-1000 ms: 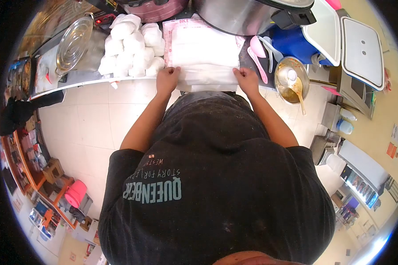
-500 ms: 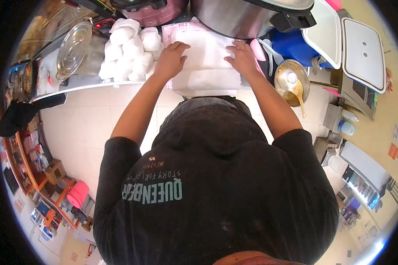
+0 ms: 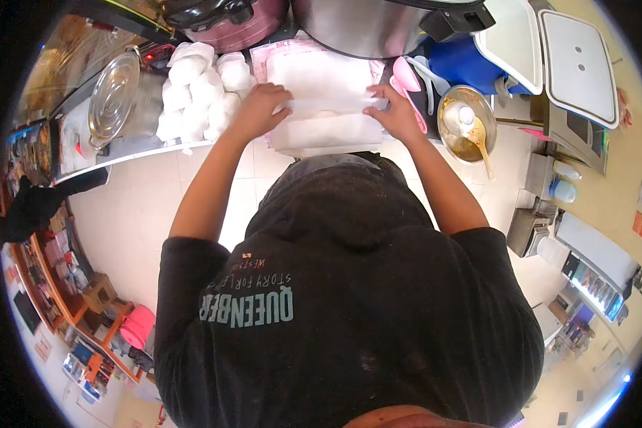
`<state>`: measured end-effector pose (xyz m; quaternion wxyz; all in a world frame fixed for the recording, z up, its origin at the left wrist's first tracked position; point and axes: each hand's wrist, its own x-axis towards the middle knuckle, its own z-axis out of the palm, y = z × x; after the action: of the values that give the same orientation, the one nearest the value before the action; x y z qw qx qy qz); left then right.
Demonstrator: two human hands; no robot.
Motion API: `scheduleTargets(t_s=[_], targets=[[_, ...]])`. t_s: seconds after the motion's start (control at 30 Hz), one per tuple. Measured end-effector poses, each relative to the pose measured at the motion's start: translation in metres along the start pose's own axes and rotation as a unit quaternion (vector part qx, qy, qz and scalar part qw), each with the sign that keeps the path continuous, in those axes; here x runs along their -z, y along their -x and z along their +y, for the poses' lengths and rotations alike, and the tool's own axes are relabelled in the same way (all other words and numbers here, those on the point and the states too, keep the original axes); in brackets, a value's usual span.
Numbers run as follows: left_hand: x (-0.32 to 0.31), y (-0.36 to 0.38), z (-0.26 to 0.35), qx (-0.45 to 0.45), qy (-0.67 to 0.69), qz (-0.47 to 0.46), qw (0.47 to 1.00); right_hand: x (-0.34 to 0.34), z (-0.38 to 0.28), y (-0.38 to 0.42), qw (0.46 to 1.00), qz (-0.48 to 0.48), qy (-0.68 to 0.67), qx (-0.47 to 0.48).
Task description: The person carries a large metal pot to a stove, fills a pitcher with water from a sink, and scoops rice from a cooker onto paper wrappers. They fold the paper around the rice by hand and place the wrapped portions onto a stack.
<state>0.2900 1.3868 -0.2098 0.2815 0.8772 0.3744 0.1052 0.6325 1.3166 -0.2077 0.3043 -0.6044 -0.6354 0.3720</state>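
A stack of white paper sheets (image 3: 324,135) lies at the counter's front edge, its near part overhanging. A line crosses the upper sheet between the hands, and the paper looks slightly blurred there. My left hand (image 3: 262,110) rests at the left side of the sheets, thumb and fingers apart. At their right side my right hand (image 3: 398,114) has its thumb and index finger spread on the paper's edge. Beneath and behind the sheets shows pink-printed paper (image 3: 301,43). White wrapped bundles (image 3: 203,93) are piled left of my left hand.
Behind the sheets stand a large steel cooker (image 3: 364,32) and a pink cooker (image 3: 228,28). Pink spoons (image 3: 406,77) lie right of the paper, beside a metal bowl (image 3: 486,107) with a ladle. A lidded glass pot (image 3: 114,96) stands far left; a blue cooler (image 3: 456,65) is at right.
Both hands have come a little nearer to my body along the paper's sides. My right hand has moved off the pink spoons, which show more. The camera view has shifted slightly.
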Motion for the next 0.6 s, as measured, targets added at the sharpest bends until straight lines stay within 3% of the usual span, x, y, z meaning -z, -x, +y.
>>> scheduleTargets(t_s=[0.07, 0.17, 0.23, 0.37, 0.47, 0.57, 0.6], targets=[[0.007, 0.019, 0.012, -0.001, 0.023, -0.015, 1.000, 0.000, 0.014, 0.014, 0.998, -0.031, 0.039, 0.035], [0.007, 0.043, 0.028, -0.039, -0.033, 0.077, 0.996, -0.004, 0.030, 0.026, 0.994, -0.015, 0.042, 0.102], [0.003, 0.049, 0.024, 0.012, -0.088, 0.083, 0.993, -0.011, 0.036, 0.031, 0.987, 0.037, 0.028, 0.153], [0.000, 0.014, 0.010, -0.027, -0.046, 0.153, 0.987, -0.038, 0.069, 0.049, 0.994, 0.079, 0.007, 0.081], [0.014, -0.039, 0.077, -0.097, -0.064, 0.003, 0.993, -0.033, 0.066, 0.041, 0.986, 0.080, 0.016, 0.142], [-0.009, -0.058, 0.100, -0.053, -0.046, -0.184, 0.980, -0.022, 0.048, 0.043, 0.990, 0.079, 0.009, 0.113], [-0.013, -0.057, 0.097, -0.048, -0.033, -0.177, 0.982, -0.022, 0.047, 0.042, 0.990, 0.084, 0.005, 0.109]])
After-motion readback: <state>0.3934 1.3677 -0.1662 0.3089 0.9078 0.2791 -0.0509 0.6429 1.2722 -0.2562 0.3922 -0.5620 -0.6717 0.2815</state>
